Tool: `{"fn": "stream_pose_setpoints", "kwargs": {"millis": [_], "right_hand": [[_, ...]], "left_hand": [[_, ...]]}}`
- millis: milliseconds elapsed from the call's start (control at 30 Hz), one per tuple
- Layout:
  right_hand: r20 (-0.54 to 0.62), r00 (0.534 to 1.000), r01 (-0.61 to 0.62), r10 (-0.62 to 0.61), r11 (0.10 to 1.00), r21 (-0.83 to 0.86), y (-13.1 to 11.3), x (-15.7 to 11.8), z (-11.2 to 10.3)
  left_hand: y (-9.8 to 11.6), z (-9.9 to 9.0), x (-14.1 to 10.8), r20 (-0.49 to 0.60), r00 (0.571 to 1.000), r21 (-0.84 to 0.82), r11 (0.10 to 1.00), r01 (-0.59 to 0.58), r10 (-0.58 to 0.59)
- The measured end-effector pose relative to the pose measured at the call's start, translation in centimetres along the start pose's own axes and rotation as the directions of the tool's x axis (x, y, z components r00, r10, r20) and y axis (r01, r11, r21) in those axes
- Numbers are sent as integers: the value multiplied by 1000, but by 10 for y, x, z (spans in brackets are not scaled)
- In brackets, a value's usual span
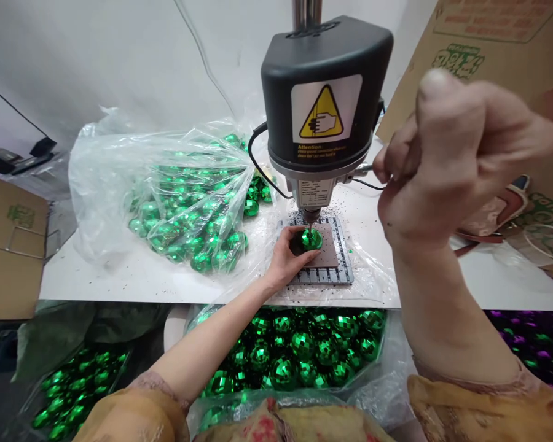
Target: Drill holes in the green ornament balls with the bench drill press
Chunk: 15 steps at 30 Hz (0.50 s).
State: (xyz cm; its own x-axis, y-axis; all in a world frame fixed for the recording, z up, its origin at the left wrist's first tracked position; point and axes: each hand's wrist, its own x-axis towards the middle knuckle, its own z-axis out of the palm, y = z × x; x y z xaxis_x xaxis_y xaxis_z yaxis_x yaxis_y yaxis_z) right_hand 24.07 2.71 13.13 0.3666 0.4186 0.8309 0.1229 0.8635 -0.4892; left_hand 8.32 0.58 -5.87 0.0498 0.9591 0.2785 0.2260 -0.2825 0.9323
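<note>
My left hand (286, 253), the nearer, pinches a green faceted ball (312, 240) at the drill chuck's (311, 215) six o'clock; my right hand (447, 153), at two, clasps the lever (369, 167).

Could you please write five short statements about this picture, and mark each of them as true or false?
1. The left hand holds a green ball under the drill. True.
2. The right hand also touches this green ball. False: it is raised beside the drill, closed at the lever.
3. The warning sign on the drill is a red circle. False: it is a yellow triangle.
4. A clear plastic bag with green balls lies on the table. True.
5. All green balls are on the table. False: many others are below its front edge.
</note>
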Motion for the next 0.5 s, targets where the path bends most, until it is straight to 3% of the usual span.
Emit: {"fn": "stream_pose_setpoints", "kwargs": {"millis": [100,133,200,233,300,333,400,433,500], "right_hand": [[-41,999,29,-27,998,59,3,17,12],[-2,1000,14,-14,998,64,4,19,13],[28,1000,-3,1,996,87,7,20,12],[27,1000,1,-4,994,110,8,20,11],[21,1000,0,-3,990,140,8,19,9],[26,1000,-13,9,990,142,7,19,8],[34,999,-44,40,990,135,6,18,8],[29,998,-61,58,989,133,6,17,8],[2,998,-66,66,986,152,5,17,8]], "left_hand": [[21,-7,-12,-89,994,137,989,-46,59],[30,-12,-21,-66,993,204,975,-82,97],[49,-28,-49,131,981,330,927,-179,142],[58,-37,-67,292,949,385,893,-232,121],[72,-56,-110,578,815,535,774,-339,-43],[77,-65,-131,653,743,610,683,-401,-147],[84,-79,-163,696,648,692,527,-493,-307],[86,-84,-170,702,629,700,487,-522,-335],[88,-92,-161,714,644,681,486,-547,-276]]}}
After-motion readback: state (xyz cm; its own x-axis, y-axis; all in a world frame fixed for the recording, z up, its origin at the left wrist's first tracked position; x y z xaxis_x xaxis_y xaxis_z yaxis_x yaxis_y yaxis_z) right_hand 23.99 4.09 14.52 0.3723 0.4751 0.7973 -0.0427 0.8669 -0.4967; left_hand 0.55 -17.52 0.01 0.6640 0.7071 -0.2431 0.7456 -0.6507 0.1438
